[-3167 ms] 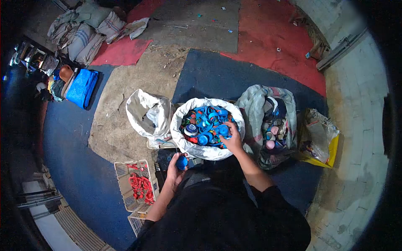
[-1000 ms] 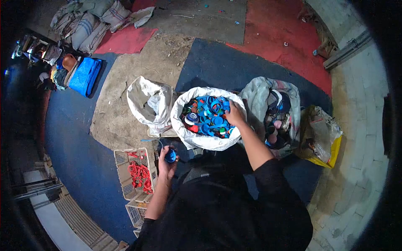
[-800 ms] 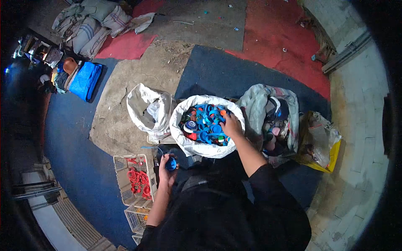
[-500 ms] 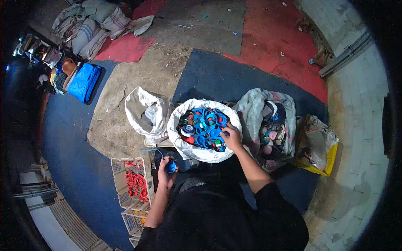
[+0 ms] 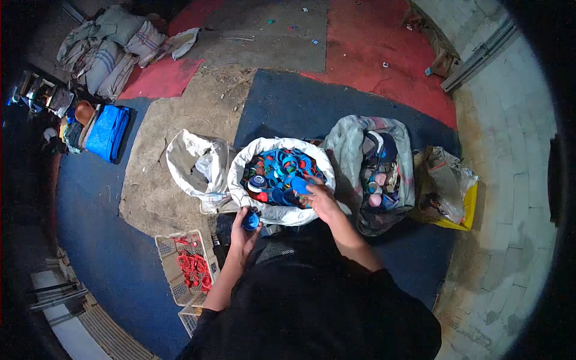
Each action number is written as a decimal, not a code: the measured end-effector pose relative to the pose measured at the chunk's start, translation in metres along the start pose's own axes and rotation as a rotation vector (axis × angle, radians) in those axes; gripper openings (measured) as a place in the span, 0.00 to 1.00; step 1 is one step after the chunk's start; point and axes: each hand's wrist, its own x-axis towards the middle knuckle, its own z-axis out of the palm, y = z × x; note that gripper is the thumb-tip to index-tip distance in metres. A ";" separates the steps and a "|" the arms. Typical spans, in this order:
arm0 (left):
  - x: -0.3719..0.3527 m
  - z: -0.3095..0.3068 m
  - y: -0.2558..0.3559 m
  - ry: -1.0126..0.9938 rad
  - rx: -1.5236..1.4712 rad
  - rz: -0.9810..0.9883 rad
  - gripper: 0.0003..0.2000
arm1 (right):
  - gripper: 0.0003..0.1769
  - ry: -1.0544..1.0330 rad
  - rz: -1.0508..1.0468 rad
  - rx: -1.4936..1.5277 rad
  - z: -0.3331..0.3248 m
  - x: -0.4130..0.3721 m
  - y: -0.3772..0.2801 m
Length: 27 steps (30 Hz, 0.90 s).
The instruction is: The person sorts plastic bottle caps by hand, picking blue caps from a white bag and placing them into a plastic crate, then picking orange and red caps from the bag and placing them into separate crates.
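A white sack (image 5: pixel 240 193) full of mostly blue lids and rings, with some red and green ones, stands open in front of me. My right hand (image 5: pixel 322 202) holds a blue lid (image 5: pixel 301 185) over the sack's right part. My left hand (image 5: pixel 243 235) is wrapped round a blue cap (image 5: pixel 251 221) just outside the sack's lower left rim. Among the lids lies a white and dark blue round piece (image 5: pixel 257 182).
At the left stand a smaller white sack (image 5: pixel 185 174) and a crate (image 5: pixel 174 282) with red rings. To the right are a grey-green sack (image 5: pixel 345 150) of mixed items and a yellow-edged bag (image 5: pixel 471 207). A blue folded tarp (image 5: pixel 108 132) lies farther left.
My right hand has drawn back toward me and now shows a blue lid. My left hand has moved up and right, closer to the sack's rim. The whole view has shifted slightly.
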 end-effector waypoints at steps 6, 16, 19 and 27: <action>0.015 0.016 -0.008 -0.116 -0.102 -0.062 0.16 | 0.37 -0.117 -0.614 -0.767 0.034 -0.011 -0.027; 0.012 0.043 -0.005 -0.138 -0.060 -0.092 0.18 | 0.32 -0.007 -0.897 -1.220 0.077 -0.035 -0.055; 0.015 0.043 -0.007 -0.148 -0.055 -0.105 0.18 | 0.33 -0.004 -0.905 -1.203 0.077 -0.033 -0.050; 0.010 0.046 -0.006 -0.103 -0.031 -0.126 0.21 | 0.35 -0.003 -0.641 -0.786 0.071 -0.020 -0.029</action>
